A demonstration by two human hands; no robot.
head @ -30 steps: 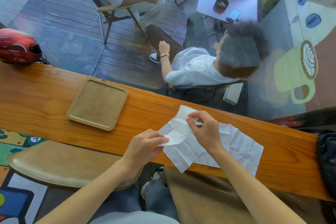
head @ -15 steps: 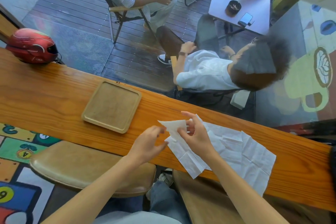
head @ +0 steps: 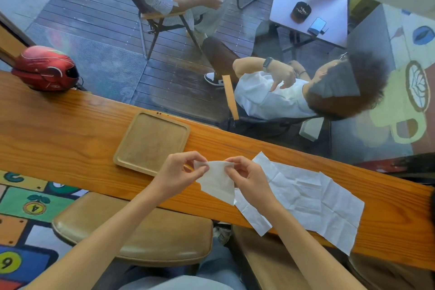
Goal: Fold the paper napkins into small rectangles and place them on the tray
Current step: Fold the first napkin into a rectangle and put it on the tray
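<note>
Head view, looking down on a long wooden counter (head: 70,129): both hands hold one folded napkin (head: 217,180) up off the wood. The left hand (head: 176,172) pinches its upper left corner between thumb and forefinger, and the right hand (head: 249,179) pinches the upper right corner the same way, so the napkin hangs below and between the two grips. Just right of it, partly under the right wrist, more unfolded napkins (head: 306,200) lie flat on the counter, one corner overhanging the near edge. The wooden tray (head: 150,141) sits just left of the hands, with nothing on it
</note>
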